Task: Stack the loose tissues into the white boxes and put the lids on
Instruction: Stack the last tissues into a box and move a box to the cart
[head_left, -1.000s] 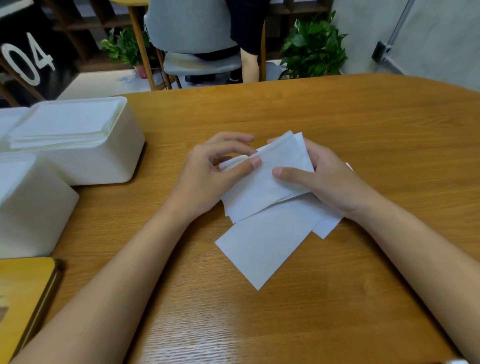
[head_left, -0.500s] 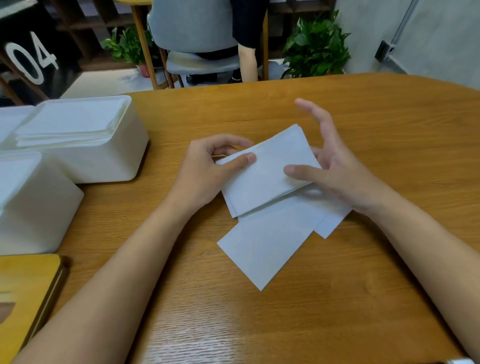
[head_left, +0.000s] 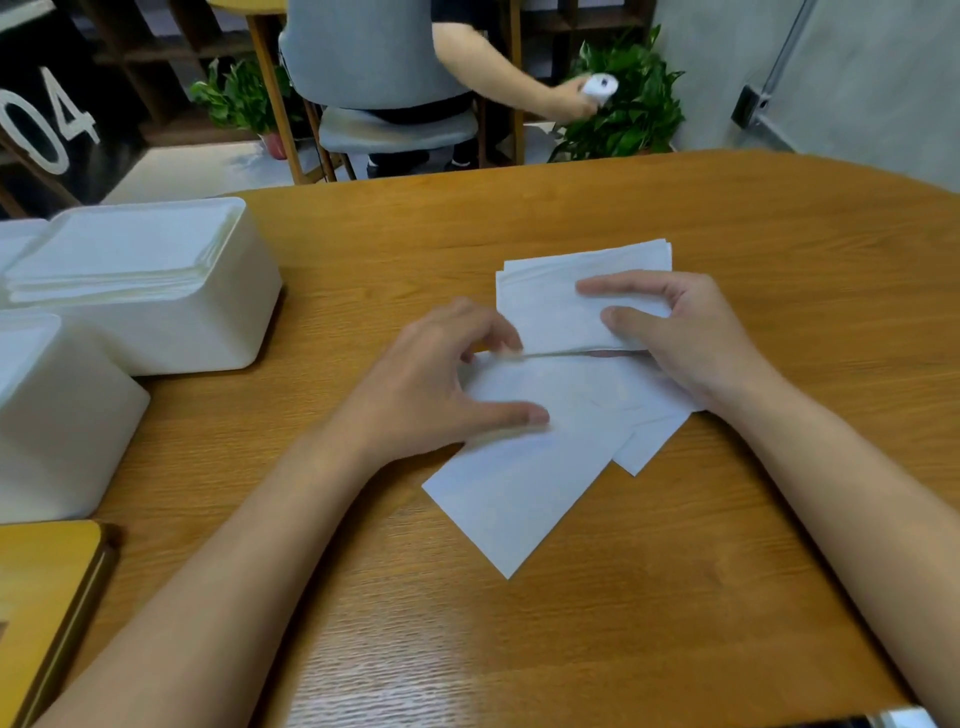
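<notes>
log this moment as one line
phase: gathering | right hand: pinches tissue stack | left hand: rests on loose tissues | far white box: holds tissues, no lid

the wood table fills the frame from the lower edge up to its curved far rim in the upper half. two white boxes stand at the left, the far box at mid left and the near box just below it at the frame edge, with a yellow lid flat in the lower left corner. loose tissues lie flat and overlapping at the centre, one sheet slanting toward the lower middle.
</notes>
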